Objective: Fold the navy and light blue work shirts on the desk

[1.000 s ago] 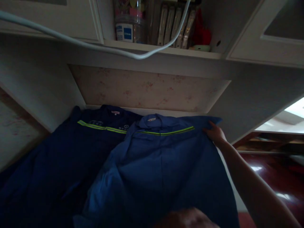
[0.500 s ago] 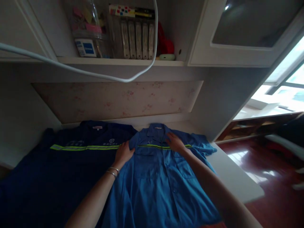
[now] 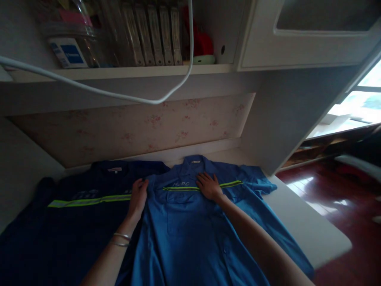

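Note:
A blue short-sleeved work shirt (image 3: pixel 190 210) lies front up, its collar toward the wall and a yellow-green stripe with lettering across the chest. My right hand (image 3: pixel 210 186) rests flat on its chest at the stripe, fingers spread. At the shirt's left shoulder, my left hand (image 3: pixel 139 196) is closed on the sleeve cloth, with part of the fingers hidden. Two bangles (image 3: pixel 121 239) circle my left wrist. To the left lies a darker navy work shirt (image 3: pixel 80 230), also striped, partly covered by the blue one.
The shirts lie on a white desk (image 3: pixel 315 226) against a floral back panel (image 3: pixel 154 125). Overhead, a shelf (image 3: pixel 119 72) holds boxes and containers, and a white cable (image 3: pixel 119 95) hangs across the view. Red-brown floor (image 3: pixel 321 178) shows at the right.
My left hand has drawn the blue shirt's shoulder to the left. My right hand has moved left and flattened on the chest, and the stripe looks smoother. The camera view has shifted closer.

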### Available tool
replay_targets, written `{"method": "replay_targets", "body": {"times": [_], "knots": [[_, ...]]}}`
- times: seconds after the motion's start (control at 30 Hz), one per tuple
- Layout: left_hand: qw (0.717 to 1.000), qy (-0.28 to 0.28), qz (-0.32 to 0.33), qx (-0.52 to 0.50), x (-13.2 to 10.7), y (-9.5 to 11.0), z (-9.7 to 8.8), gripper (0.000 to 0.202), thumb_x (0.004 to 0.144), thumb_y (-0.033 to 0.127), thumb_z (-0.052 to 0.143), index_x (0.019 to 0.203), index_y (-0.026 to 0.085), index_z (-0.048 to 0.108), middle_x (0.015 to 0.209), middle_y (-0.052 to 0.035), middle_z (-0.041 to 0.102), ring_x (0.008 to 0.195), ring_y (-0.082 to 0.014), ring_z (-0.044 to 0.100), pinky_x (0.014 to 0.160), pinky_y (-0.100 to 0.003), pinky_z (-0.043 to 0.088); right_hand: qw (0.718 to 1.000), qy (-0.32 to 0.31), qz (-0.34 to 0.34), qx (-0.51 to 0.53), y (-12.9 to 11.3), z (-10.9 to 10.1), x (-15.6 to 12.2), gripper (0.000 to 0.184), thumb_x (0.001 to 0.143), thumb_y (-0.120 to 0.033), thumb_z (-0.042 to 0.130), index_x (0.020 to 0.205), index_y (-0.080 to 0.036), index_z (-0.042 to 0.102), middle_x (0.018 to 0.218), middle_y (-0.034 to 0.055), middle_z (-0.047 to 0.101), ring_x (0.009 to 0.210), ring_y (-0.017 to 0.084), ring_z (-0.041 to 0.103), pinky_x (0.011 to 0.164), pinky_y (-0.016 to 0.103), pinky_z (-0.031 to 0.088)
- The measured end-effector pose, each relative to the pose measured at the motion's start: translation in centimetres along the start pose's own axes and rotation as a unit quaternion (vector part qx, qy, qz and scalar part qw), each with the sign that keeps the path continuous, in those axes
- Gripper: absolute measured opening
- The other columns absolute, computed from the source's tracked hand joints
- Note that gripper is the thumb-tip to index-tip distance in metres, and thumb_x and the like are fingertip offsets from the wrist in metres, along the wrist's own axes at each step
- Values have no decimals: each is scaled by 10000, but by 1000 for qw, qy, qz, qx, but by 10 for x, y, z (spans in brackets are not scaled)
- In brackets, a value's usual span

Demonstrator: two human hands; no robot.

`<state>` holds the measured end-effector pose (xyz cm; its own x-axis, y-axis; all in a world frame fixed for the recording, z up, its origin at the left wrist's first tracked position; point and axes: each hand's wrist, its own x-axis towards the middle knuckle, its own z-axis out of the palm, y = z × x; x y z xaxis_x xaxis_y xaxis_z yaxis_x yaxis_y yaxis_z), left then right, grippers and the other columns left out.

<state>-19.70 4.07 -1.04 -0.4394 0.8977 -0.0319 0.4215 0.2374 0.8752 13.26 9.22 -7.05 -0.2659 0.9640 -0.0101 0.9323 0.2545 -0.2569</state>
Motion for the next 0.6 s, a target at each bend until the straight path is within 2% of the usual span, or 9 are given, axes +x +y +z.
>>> {"method": "replay_targets", "body": {"times": [0.07,0.13,0.17,0.23,0.3,0.33,0.4,0.5,0.6], "knots": [[990,-32,109,83,5,14,13,689,791,490,629,1408,222,477,1520,-121,452,1395,-303,414,1133,-432,363,1000,-14,-1,-6,-1,-1,-2,590,1025,-505,168,1528,-278,377,1612,18,316,1498,247,201,1186,597,52],[946,-84,213,228,13,26,23,729,740,411,705,1421,251,498,1613,-89,326,1486,-338,243,1204,-478,221,1000,-19,-3,-11,-1,-1,-5,590,1025,-504,170,1534,-279,364,1617,14,301,1501,248,196,1186,600,59],[919,-112,241,291,19,31,26,725,728,384,715,1413,256,516,1615,-90,325,1487,-351,239,1200,-495,216,1000,-17,-6,-13,0,-1,-7,588,1025,-504,173,1533,-281,365,1617,11,303,1500,248,200,1187,601,60],[891,-166,236,349,34,36,31,667,676,367,752,1320,267,610,1511,-103,492,1396,-349,418,1130,-457,346,1000,-7,-12,-13,2,0,-12,582,1024,-511,186,1529,-290,373,1611,7,316,1497,248,211,1189,600,58],[892,-201,207,348,51,37,30,536,625,370,776,1146,262,712,1290,-93,684,1195,-311,616,993,-359,470,1000,-1,-14,-8,6,3,-16,573,1024,-516,204,1525,-300,378,1607,5,327,1496,246,215,1191,595,55],[895,-203,194,347,59,36,26,464,635,376,763,1082,254,734,1202,-86,728,1112,-292,664,931,-322,499,1000,3,-15,-4,7,4,-18,567,1024,-515,215,1523,-304,381,1604,4,334,1497,244,215,1193,591,52],[907,-176,163,346,71,33,12,376,709,377,691,1054,233,738,1128,-82,754,1038,-266,697,858,-287,521,1000,16,-20,16,9,8,-19,547,1022,-506,255,1512,-310,402,1594,3,357,1495,241,224,1196,586,41],[926,-80,97,357,74,20,-28,375,806,322,549,1121,179,695,1091,-119,755,983,-274,714,766,-315,551,993,52,-3,106,11,10,-15,488,970,-493,446,1415,-317,538,1525,3,471,1456,257,319,1201,574,58],[923,15,44,382,64,7,-71,455,787,256,506,1197,96,621,1063,-217,729,936,-368,712,713,-439,562,972,93,71,206,23,2,-4,438,926,-479,515,1292,-279,650,1325,24,662,1267,250,557,1165,500,275]]}}
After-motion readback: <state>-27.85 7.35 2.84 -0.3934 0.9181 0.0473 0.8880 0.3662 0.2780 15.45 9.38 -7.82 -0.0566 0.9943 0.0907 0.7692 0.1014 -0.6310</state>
